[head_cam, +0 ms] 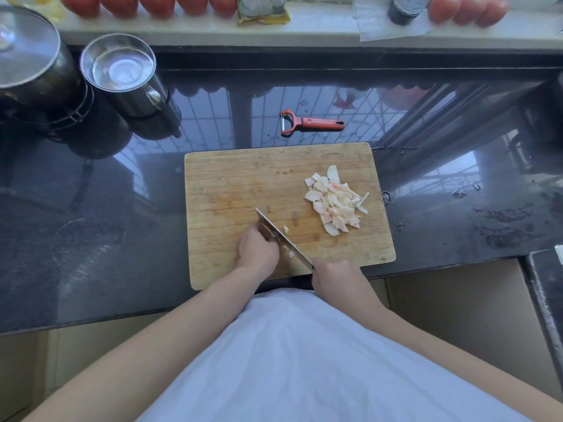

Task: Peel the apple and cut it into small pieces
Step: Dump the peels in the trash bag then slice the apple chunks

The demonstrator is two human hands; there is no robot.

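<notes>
A wooden cutting board [243, 178] lies on the dark counter. A heap of pale apple slices [335, 202] sits on its right half. My right hand [333, 277] grips the handle of a knife [280, 234] whose blade runs diagonally up-left across the board's near part. My left hand [256, 249] is curled over a small apple piece against the blade's left side; the piece is mostly hidden. Two small cut bits [286, 229] lie just right of the blade. A red peeler [307, 123] rests on the counter beyond the board.
A steel mug [122, 74] and a lidded dark pot [33, 62] stand at the back left. Tomatoes [152, 4], a packet [263, 10] and a dark bottle [405, 9] line the windowsill. The counter edge runs just below the board.
</notes>
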